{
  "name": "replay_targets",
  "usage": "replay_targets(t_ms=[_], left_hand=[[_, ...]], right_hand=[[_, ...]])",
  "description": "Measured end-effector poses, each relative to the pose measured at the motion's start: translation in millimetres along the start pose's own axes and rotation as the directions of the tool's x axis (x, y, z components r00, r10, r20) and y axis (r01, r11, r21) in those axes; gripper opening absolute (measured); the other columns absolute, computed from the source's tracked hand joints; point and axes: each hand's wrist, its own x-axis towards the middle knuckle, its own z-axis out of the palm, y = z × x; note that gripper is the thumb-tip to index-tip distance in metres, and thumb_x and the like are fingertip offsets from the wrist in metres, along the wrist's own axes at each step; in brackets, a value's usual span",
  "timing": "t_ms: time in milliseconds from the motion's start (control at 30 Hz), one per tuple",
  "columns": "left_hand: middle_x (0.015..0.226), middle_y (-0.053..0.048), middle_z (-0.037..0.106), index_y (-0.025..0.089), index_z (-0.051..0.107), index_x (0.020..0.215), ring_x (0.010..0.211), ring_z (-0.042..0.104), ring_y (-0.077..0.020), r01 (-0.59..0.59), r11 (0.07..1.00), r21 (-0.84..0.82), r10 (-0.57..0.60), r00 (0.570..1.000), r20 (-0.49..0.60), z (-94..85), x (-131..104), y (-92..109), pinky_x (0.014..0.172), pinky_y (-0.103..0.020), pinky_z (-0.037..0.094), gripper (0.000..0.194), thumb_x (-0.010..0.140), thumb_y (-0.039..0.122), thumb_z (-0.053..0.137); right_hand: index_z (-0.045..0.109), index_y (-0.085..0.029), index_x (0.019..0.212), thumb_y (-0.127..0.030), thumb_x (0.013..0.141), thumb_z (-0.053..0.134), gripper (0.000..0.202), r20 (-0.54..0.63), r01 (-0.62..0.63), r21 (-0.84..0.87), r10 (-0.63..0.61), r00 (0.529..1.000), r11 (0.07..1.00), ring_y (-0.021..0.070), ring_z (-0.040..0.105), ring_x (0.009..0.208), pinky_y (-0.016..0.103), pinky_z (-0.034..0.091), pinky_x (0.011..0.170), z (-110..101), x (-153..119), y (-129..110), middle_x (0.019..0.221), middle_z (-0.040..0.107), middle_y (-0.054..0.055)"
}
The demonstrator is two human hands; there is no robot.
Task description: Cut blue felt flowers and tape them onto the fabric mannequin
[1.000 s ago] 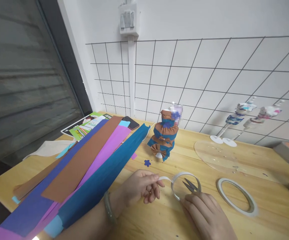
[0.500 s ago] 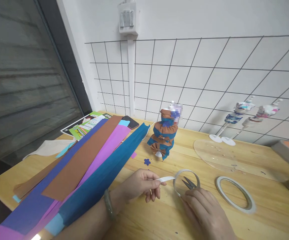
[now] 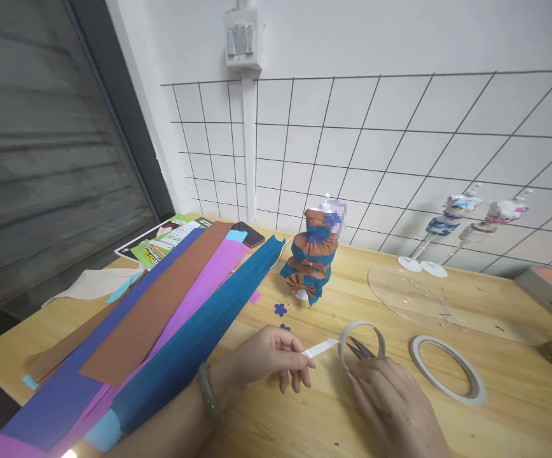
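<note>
White wall with black grid lines rises behind a pale wooden worktop, its left half covered by long coloured sheets. A small figure, dressed in brown and teal with bows, stands near the middle.

The head camera gives the only view, and it's the tape strip I notice. A second ago it was a short, curling tongue; now it spans a wider gap and runs nearly straight. The left hand has its end nipped between thumb and fingers, the remaining fingers loosely curled. The right hand holds the tape roll on edge by its lower rim, fingers closed there. To my eye, more tape is coming free, and the strip seems fairly taut, still joined to the roll.

Scissors show through the ring, blades a little parted; their handles are hidden, so I can't tell whether the right hand has them too. One blue flower lies in front of the figure, and another flower piece, covered by the left hand a second ago, now peeps out just beyond it. A second roll lies flat beside the right hand, unmoved.
</note>
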Motion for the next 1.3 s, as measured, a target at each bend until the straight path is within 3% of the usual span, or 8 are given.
replay_targets(t_ms=[200,433,767,967,1300], left_hand=[[0.083,-0.008,0.068,0.012,0.067,0.075,0.061,0.06,-0.0101,0.043,0.995,0.095,-0.054,0.992,0.111,2.4,-4.7,0.8,0.048,-0.017,0.043,0.03,0.071,0.041,0.061],[0.082,-0.006,0.068,0.017,0.071,0.082,0.059,0.058,-0.0095,0.086,0.971,0.223,-0.12,0.982,0.144,3.6,-6.7,-5.0,0.057,-0.021,0.047,0.033,0.068,0.046,0.063],[0.075,-0.003,0.066,0.017,0.069,0.086,0.061,0.059,-0.0097,0.064,0.993,0.102,-0.087,0.966,0.243,7.8,-10.1,-6.4,0.061,-0.022,0.046,0.032,0.068,0.043,0.065],[0.068,0.001,0.064,0.02,0.054,0.117,0.053,0.056,-0.0071,0.029,0.995,0.1,-0.059,0.949,0.309,6.6,-7.0,-7.6,0.058,-0.02,0.044,0.052,0.069,0.031,0.068],[0.07,0.003,0.064,0.03,0.032,0.133,0.05,0.054,-0.006,0.034,0.99,0.134,-0.072,0.954,0.292,6.0,-5.6,-5.0,0.05,-0.016,0.04,0.072,0.07,0.021,0.067]], right_hand=[[0.058,-0.018,0.08,-0.021,0.087,0.044,0.016,-0.021,-0.038,0.037,0.038,0.999,0.999,0.0181,0.059,0.067,0.031,0.045,0.062,0.1,-1.9,1.1,0.073,0.062,0.007],[0.057,-0.019,0.082,-0.023,0.087,0.044,0.015,-0.024,-0.05,0.06,0.051,0.998,0.997,0.0185,0.059,0.068,0.031,0.045,0.062,1.1,-2.5,0.8,0.074,0.061,0.007],[0.056,-0.019,0.081,-0.02,0.088,0.042,0.016,0.08,-0.007,0.139,-0.004,0.997,0.99,0.0164,0.057,0.061,0.028,0.044,0.056,9.5,-2.6,-7.9,0.066,0.059,0.004],[0.057,-0.019,0.079,-0.023,0.089,0.042,0.018,0.134,-0.011,0.154,-0.01,0.991,0.988,0.016,0.055,0.056,0.028,0.044,0.052,12.1,-0.6,-15.2,0.062,0.057,0.003],[0.054,-0.021,0.086,-0.025,0.087,0.047,0.008,0.199,-0.153,0.221,0.109,0.974,0.963,0.017,0.06,0.065,0.029,0.048,0.057,13.9,-7.0,-11.2,0.073,0.063,0.003]])
